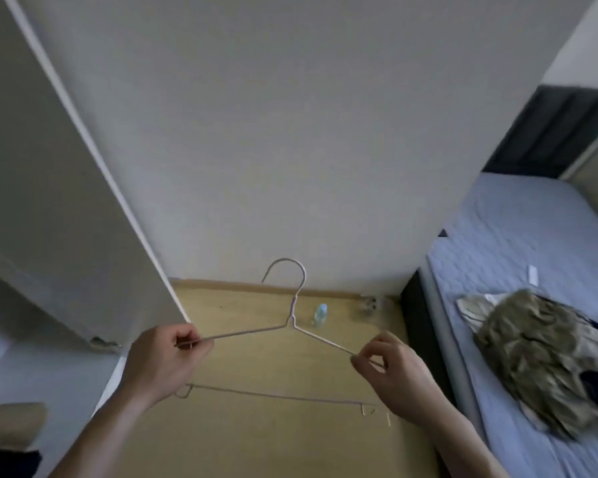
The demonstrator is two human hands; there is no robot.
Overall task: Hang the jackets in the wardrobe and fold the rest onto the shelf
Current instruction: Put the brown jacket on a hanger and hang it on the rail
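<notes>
1. Wooden flooring (256,443) fills the bottom middle of the frame, running up to a skirting board under a plain pale wall (273,132).
2. At the lower left corner lies a tan folded cloth (11,422) on a dark one, blurred, on a pale surface beside the white wardrobe panel (49,201) that rises along the left side.
3. Lower middle: the left hand (168,360) pinches the left shoulder of a pale wire hanger (292,324), fingers curled round the wire.
4. The right hand (390,377) pinches the hanger's right shoulder between thumb and fingertips, the other fingers loosely bent.
5. The hanger is held level in the air between both hands, hook up and curving left, its bottom bar showing below the wrists; nothing hangs on it.
6. At the right edge, a heap of clothes (539,360), olive-tan on top with dark fabric under it, lies on the blue quilted bed (518,236), well apart from the hanger.
7. Farther back, a small clear bottle (320,313) stands on the floor near the skirting, just right of the hanger's neck.
8. A dark headboard (553,129) stands at the upper right.
</notes>
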